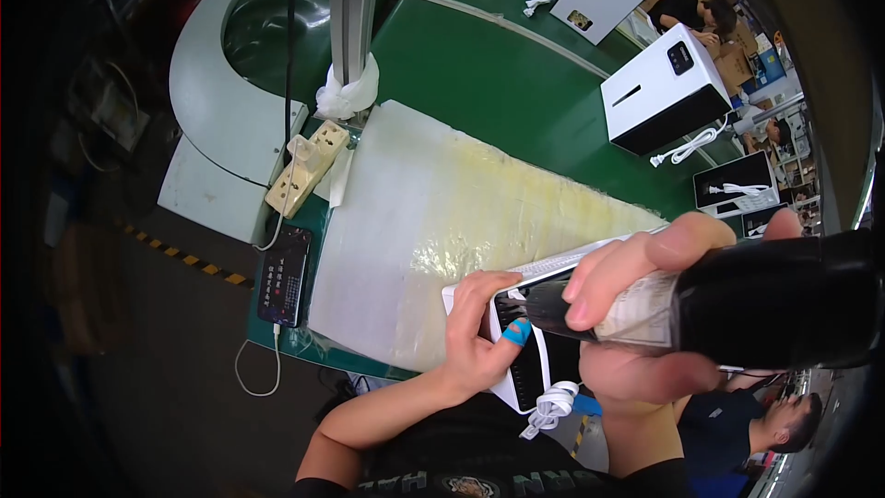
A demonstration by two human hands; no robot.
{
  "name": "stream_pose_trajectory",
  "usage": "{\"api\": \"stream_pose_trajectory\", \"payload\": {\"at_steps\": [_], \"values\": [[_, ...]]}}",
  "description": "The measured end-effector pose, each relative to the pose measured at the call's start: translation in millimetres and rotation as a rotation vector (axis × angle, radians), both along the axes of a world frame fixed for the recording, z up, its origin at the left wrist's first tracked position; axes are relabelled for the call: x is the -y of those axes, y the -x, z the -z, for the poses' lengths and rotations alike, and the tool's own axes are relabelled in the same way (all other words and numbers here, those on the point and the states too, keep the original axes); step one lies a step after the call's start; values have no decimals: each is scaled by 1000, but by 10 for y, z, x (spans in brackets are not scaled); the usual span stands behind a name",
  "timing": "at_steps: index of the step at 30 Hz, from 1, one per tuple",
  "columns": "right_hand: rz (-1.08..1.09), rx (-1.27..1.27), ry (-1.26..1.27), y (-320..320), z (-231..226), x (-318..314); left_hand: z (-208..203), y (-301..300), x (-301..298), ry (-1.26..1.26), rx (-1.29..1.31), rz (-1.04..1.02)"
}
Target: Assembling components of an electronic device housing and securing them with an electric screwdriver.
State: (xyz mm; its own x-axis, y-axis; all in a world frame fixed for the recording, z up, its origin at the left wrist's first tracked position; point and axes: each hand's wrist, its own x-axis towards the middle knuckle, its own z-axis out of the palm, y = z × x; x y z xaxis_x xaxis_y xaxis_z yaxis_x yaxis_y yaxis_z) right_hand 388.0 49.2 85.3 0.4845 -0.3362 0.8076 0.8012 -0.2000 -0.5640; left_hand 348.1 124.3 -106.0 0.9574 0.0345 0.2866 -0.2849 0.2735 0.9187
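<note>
My right hand (645,314) wraps round a black electric screwdriver (774,300) with a pale label, its tapered nose pointing left. That nose reaches the black slotted side of a white, box-shaped appliance (527,376); its exact contact point is hard to make out. Steadying the appliance at its left end is my left hand (479,332), fingers over the white edge and the thumb, with blue tape round it, on the black side. A bundled white power cord (553,406) hangs at the near end. The screwdriver and right hand hide much of the appliance.
A translucent plastic-covered mat (396,221) lies on the green bench. At left are a power strip (309,166) and a charging phone (284,277). A metal post (355,18) rises behind. Finished-looking white appliances (659,92) stand on the green conveyor (461,65). Other people sit at right.
</note>
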Motion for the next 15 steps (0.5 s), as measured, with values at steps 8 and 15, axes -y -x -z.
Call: {"api": "stream_pose_trajectory", "payload": {"at_steps": [8,15], "values": [[-50,147,-153,349,-97,688,76,-170,-331,-359,-28,104],[57,22,-253,1203,356,2117,-165,-1098,-395,-826,-1058,1135]]}}
